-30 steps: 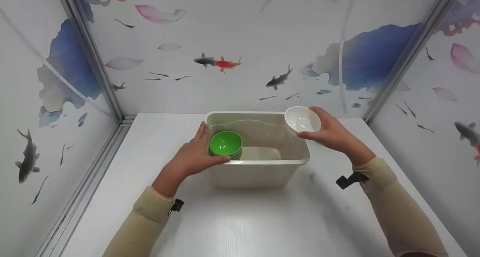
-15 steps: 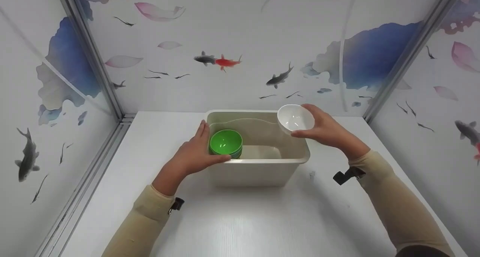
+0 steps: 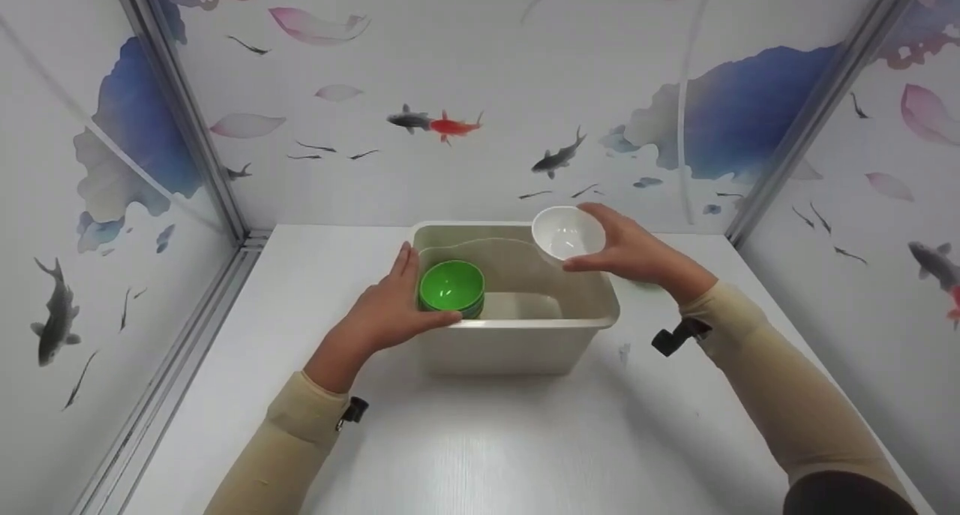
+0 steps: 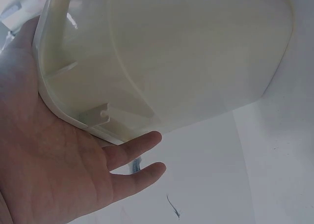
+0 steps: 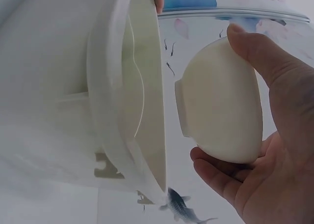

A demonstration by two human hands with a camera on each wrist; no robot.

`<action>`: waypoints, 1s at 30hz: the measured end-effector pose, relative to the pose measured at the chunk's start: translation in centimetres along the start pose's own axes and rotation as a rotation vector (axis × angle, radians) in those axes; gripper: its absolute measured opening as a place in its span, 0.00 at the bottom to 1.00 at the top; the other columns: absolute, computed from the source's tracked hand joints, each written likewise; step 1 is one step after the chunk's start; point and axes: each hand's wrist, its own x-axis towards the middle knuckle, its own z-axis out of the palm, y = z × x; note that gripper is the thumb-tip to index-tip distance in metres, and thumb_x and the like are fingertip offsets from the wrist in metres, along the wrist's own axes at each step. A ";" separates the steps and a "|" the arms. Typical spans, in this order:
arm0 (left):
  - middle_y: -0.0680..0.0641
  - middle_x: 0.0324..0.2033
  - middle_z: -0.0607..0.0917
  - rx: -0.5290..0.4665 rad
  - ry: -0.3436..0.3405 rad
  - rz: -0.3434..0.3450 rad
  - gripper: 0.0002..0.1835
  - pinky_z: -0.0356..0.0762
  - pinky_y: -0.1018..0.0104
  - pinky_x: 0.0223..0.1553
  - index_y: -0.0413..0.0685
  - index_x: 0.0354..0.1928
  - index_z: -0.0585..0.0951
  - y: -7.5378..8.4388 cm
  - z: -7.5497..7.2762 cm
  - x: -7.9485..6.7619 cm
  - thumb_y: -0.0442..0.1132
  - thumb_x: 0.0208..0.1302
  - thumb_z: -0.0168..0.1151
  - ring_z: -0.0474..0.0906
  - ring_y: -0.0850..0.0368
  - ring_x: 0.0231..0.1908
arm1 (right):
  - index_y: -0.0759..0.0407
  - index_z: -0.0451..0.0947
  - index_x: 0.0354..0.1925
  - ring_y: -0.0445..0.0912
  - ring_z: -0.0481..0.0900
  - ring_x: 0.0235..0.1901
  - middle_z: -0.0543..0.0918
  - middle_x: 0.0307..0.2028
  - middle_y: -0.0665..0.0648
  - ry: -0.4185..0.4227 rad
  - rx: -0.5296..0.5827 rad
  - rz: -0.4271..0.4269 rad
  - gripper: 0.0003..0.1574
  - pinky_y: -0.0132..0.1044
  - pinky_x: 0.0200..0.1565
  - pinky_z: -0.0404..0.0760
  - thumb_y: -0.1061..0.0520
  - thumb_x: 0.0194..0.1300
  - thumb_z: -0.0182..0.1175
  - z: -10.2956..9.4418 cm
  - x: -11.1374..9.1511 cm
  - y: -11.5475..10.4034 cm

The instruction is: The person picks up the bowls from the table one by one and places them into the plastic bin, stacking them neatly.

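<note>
A white bowl (image 3: 568,233) is held by its side in my right hand (image 3: 637,248), thumb in front and fingers behind. It hangs tilted above the right part of a cream plastic bin (image 3: 510,350). In the right wrist view, the bowl's outer side and foot (image 5: 181,108) face the bin's rim, apart from it. My left hand (image 3: 382,305) rests against the bin's left end, its thumb over the front rim. In the left wrist view, two fingers (image 4: 140,180) of it stick out straight. A green bowl (image 3: 452,286) tops a stack inside the bin at the left; the lower bowls are mostly hidden.
The bin stands on a white table (image 3: 480,440) before a printed back panel (image 3: 465,177). Side panels with metal posts (image 3: 187,117) flank it. A greenish thing (image 3: 648,284) shows partly on the table behind my right forearm; its kind is hidden.
My right hand has moved left with the white bowl, from the bin's right end to further over the bin. My left hand and the green bowl have stayed in place.
</note>
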 end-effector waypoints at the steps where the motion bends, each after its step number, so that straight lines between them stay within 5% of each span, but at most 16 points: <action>1: 0.42 0.90 0.38 0.000 0.001 0.001 0.76 0.67 0.29 0.74 0.42 0.90 0.42 0.0 0.0 0.0 0.79 0.58 0.71 0.66 0.29 0.79 | 0.59 0.65 0.82 0.62 0.81 0.62 0.79 0.69 0.65 -0.004 0.001 0.003 0.65 0.63 0.64 0.80 0.42 0.57 0.87 0.0 0.2 0.0; 30: 0.44 0.90 0.38 0.007 -0.003 -0.016 0.78 0.71 0.31 0.71 0.43 0.91 0.42 0.0 -0.1 0.0 0.83 0.56 0.70 0.68 0.29 0.78 | 0.52 0.68 0.81 0.56 0.82 0.60 0.83 0.65 0.59 -0.152 -0.001 -0.124 0.61 0.58 0.64 0.81 0.45 0.57 0.87 0.9 5.4 -1.9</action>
